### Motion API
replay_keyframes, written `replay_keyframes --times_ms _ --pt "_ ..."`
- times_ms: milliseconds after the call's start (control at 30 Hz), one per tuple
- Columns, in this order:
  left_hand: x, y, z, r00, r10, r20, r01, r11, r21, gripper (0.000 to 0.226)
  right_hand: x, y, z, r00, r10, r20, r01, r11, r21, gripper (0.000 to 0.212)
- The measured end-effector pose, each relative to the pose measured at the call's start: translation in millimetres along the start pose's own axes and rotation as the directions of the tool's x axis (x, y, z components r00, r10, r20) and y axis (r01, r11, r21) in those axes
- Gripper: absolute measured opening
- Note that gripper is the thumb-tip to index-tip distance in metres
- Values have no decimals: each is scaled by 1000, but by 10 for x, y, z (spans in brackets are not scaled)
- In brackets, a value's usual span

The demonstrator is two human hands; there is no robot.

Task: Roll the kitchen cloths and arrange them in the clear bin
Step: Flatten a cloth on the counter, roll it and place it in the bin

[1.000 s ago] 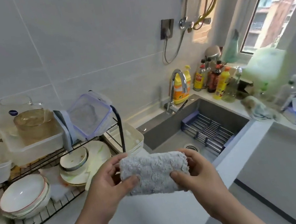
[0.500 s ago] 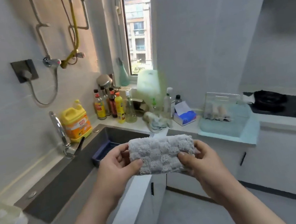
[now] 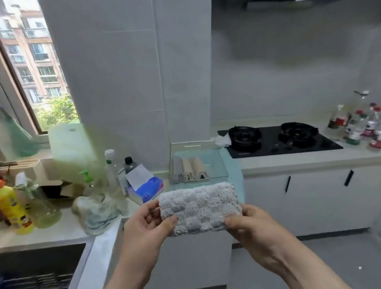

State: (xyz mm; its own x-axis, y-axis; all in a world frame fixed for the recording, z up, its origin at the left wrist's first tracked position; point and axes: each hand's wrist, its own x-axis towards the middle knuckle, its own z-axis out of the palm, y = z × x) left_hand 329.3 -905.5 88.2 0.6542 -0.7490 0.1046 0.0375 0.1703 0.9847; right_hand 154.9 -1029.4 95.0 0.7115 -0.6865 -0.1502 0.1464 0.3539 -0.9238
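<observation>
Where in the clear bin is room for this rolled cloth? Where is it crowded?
Free: the right part of the clear bin, between the rolled cloths and its right wall. Crowded: the counter to its left, with tissue box, crumpled rag and bottles.

Soft window (image 3: 31, 61) daylight, blurred edges

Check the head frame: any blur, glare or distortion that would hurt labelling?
Head view: grey cloth, left hand and right hand fairly sharp at centre; clear bin behind soft; bottles at right and green board at left smeared; window daylight bright but not blown out, no harsh shadows; wide-angle lens slants the window frame.
</observation>
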Motion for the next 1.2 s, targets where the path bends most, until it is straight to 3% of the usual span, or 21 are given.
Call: replay_keyframes --times_ms 133,333,500,700,933,1100,1200 --pt "875 -185 94 999 -37 13 38 998 -53 41 806 -130 -100 993 71 -96 -56 987 149 28" --pt "1994 -280 206 993 -75 92 78 996 -40 37 1845 -362 -160 957 112 -269 -62 981 185 17" --pt "2731 -421 380 990 -109 87 110 994 -9 40 2484 -487 -347 943 130 -307 -53 968 245 12" --pt "3427 -673 819 997 -52 57 44 991 130 37 3418 -511 -587 929 191 -316 22 825 564 20" --pt "4082 -1155 1309 994 -89 64 63 941 331 38 4540 -570 -902 869 294 -397 -65 865 498 40" --pt "4449 -1366 1208 972 -133 191 30 884 466 32 5118 -456 -1160 802 227 -553 -155 973 173 43" --pt "4598 -1468 878 980 -22 198 -112 762 638 25 5323 -377 -1308 772 180 -610 -196 980 42 39"
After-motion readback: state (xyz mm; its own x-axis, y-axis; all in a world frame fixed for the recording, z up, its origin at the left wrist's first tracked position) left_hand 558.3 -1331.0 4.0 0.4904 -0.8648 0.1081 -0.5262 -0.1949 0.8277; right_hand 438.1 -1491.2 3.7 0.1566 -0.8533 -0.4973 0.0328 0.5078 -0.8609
